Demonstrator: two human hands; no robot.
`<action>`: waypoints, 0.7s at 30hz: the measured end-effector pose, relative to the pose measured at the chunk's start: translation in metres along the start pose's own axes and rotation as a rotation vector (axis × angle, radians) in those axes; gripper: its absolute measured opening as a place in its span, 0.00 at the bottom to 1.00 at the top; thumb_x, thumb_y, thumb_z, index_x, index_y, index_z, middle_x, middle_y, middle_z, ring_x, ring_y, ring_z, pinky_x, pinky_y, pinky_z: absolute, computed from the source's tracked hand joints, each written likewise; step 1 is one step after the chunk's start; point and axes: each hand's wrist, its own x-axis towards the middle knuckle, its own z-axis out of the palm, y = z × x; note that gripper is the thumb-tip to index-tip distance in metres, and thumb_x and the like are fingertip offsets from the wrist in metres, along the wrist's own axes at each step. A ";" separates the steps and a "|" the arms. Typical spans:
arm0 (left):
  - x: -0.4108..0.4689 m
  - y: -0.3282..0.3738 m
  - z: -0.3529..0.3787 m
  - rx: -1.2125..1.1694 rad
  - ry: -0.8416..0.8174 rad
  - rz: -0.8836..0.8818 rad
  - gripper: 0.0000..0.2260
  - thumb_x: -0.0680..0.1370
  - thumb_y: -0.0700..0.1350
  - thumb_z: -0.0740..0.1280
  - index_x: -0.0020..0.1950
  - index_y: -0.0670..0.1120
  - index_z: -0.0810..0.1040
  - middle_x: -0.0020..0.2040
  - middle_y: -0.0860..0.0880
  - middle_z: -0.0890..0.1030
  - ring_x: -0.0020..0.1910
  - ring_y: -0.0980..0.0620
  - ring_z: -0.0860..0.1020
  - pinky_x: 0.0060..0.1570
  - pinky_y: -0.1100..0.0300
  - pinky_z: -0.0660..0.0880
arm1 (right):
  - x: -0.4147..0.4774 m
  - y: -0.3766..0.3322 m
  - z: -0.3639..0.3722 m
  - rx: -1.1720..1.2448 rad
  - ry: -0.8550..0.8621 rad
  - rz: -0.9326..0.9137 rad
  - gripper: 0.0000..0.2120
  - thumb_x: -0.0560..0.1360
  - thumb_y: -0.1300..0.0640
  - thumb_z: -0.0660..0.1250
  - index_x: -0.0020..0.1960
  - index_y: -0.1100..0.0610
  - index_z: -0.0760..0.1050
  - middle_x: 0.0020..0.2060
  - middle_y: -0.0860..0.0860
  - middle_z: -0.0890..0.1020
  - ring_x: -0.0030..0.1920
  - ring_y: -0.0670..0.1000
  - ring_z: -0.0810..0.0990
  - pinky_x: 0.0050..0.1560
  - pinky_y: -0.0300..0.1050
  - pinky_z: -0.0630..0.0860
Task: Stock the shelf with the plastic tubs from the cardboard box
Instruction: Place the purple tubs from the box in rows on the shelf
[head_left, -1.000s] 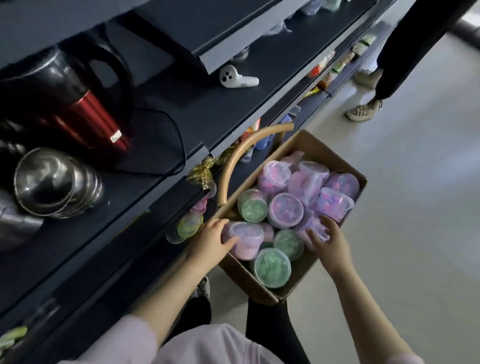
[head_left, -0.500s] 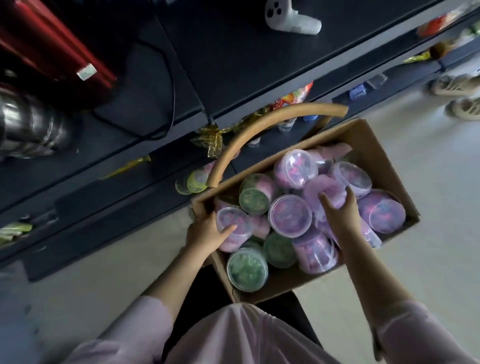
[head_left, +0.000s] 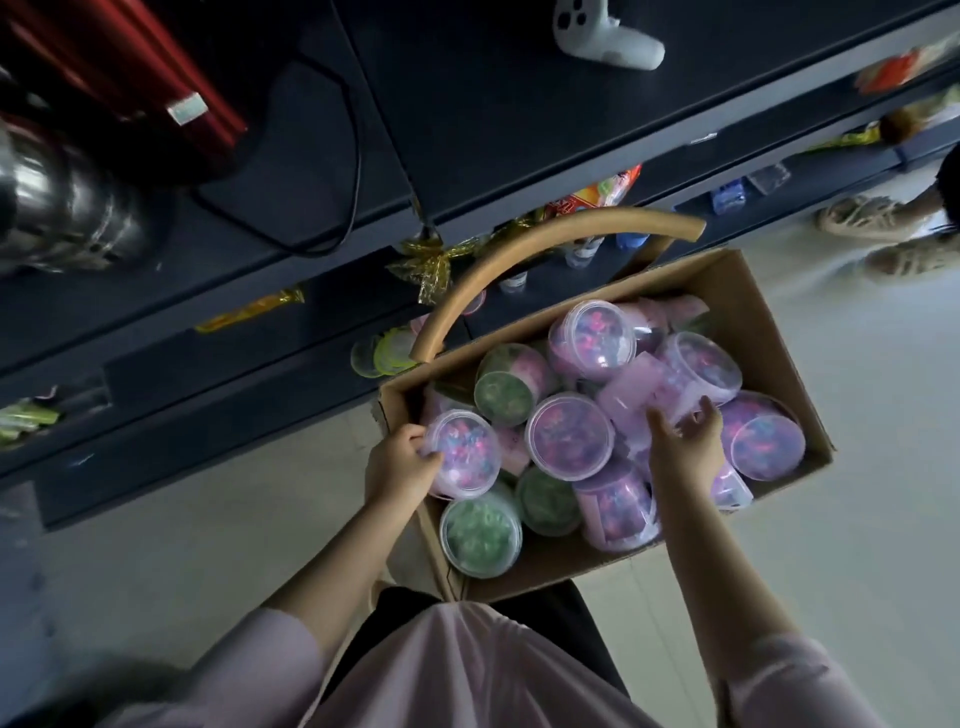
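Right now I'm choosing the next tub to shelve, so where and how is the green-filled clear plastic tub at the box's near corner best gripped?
Grip the green-filled clear plastic tub around its round lid rim, coming straight down from above. It stands upright with its lid facing up, hemmed by the cardboard box wall and neighbouring tubs, so its sides look hard to reach.

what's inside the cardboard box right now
The cardboard box is piled with clear-lidded plastic tubs, most pink or purple, a few green. The left hand grips one; the right hand rests among them. Whatever lies beneath the pile is hidden.
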 end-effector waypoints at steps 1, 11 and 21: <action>-0.002 -0.001 -0.004 -0.028 0.013 0.014 0.15 0.70 0.43 0.72 0.56 0.46 0.79 0.51 0.49 0.84 0.49 0.51 0.81 0.49 0.58 0.76 | -0.008 0.000 -0.006 -0.002 0.006 -0.037 0.30 0.75 0.53 0.70 0.73 0.57 0.64 0.67 0.57 0.74 0.66 0.57 0.74 0.63 0.46 0.70; -0.046 -0.046 -0.121 -0.803 0.014 -0.038 0.13 0.74 0.37 0.69 0.58 0.46 0.80 0.47 0.51 0.82 0.45 0.54 0.81 0.38 0.59 0.80 | -0.147 -0.056 -0.013 -0.043 -0.055 -0.460 0.22 0.74 0.49 0.69 0.66 0.52 0.75 0.45 0.47 0.81 0.46 0.46 0.77 0.49 0.41 0.71; -0.154 -0.206 -0.343 -1.210 0.247 0.228 0.10 0.74 0.35 0.70 0.50 0.49 0.83 0.40 0.53 0.85 0.40 0.56 0.83 0.33 0.61 0.79 | -0.395 -0.142 0.066 0.053 -0.342 -1.041 0.18 0.76 0.54 0.68 0.66 0.52 0.76 0.55 0.50 0.83 0.53 0.43 0.80 0.51 0.30 0.72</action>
